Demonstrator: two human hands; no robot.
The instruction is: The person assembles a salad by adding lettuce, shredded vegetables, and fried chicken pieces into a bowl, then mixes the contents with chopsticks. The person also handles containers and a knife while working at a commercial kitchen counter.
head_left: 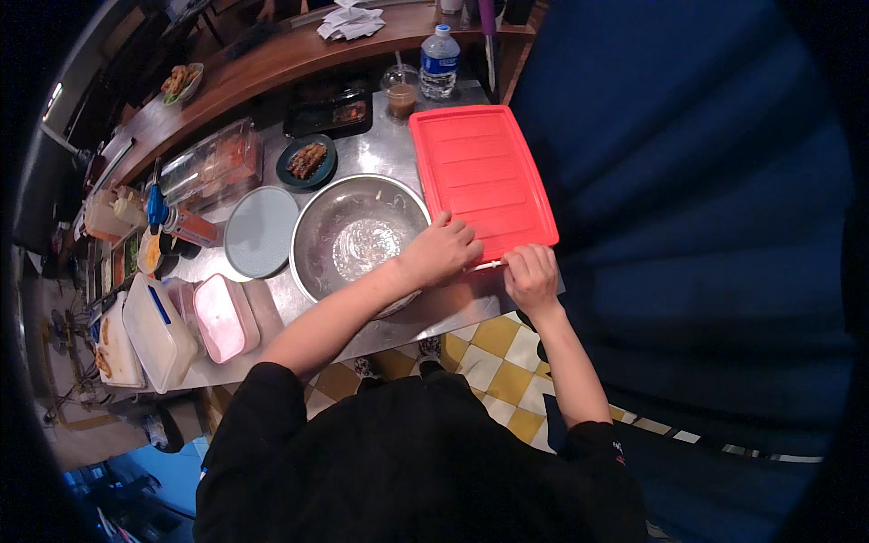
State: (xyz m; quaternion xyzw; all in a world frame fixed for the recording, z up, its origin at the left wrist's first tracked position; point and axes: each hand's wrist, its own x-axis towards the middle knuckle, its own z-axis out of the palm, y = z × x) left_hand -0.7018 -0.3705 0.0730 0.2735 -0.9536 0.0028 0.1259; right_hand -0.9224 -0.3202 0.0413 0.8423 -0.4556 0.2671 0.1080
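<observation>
A red rectangular plastic lid [482, 170] with raised ribs lies to the right on the steel worktable [370, 153]. My left hand [448, 250] curls over the lid's near edge, its forearm crossing the rim of a large stainless steel mixing bowl [326, 234]. Wet residue and a few small scraps cling inside that bowl. At the lid's near right corner, my right hand [533, 275] has its fingers bent around the edge. Between both hands shows a thin white strip [487, 265], perhaps a container's rim or handle. What the lid covers is hidden.
Left of the bowl are a grey round lid [261, 232], a blowtorch [157, 209] on its gas can and a pink container [220, 317]. Behind stand a plate of food [307, 161], an iced drink [401, 98] and a water bottle [440, 64]. A dark blue curtain [679, 203] hangs right.
</observation>
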